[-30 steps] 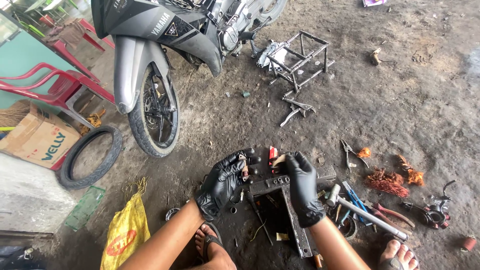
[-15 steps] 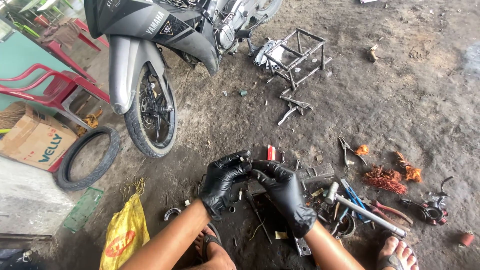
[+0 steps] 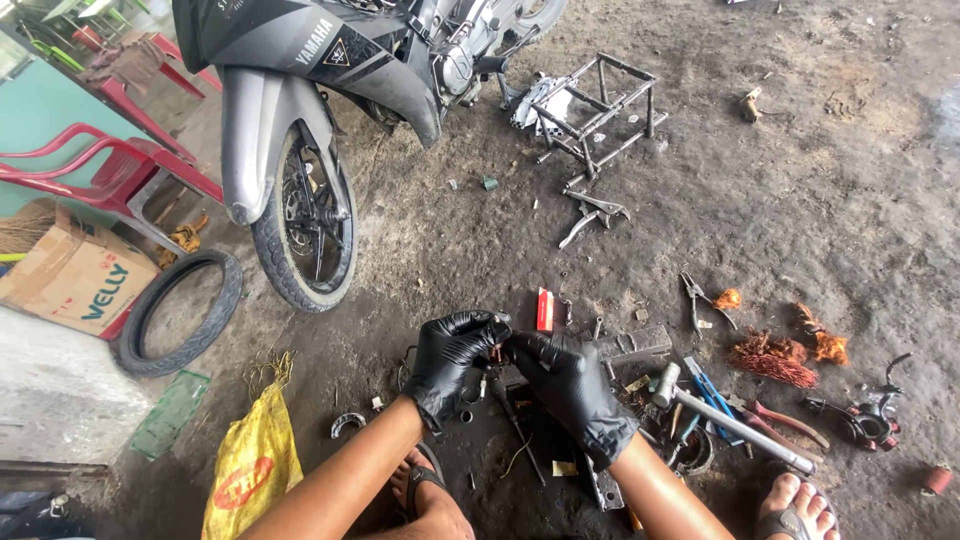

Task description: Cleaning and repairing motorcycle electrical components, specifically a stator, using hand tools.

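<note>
Both my hands wear black gloves and meet low in the middle of the head view, over the dirt floor. My left hand (image 3: 455,360) and my right hand (image 3: 570,385) pinch a small dark part (image 3: 497,352) between their fingertips; most of it is hidden by the fingers. Under my hands lie a metal bar (image 3: 632,346), small bolts and a thin wire. A small red box (image 3: 545,308) lies just beyond my fingers. My bare feet in sandals show at the bottom edge.
A grey motorcycle (image 3: 330,70) stands ahead at left on its front wheel (image 3: 305,225). A loose tyre (image 3: 180,310), cardboard box (image 3: 75,275) and red chairs (image 3: 110,165) are left. Right lie a hammer (image 3: 730,422), pliers (image 3: 700,297), copper wire bundles (image 3: 770,358). A metal frame (image 3: 600,110) sits beyond; a yellow bag (image 3: 250,460) near left.
My right hand has moved left off the metal bar to meet my left hand, and both now pinch the small part together. The camera view has tilted slightly.
</note>
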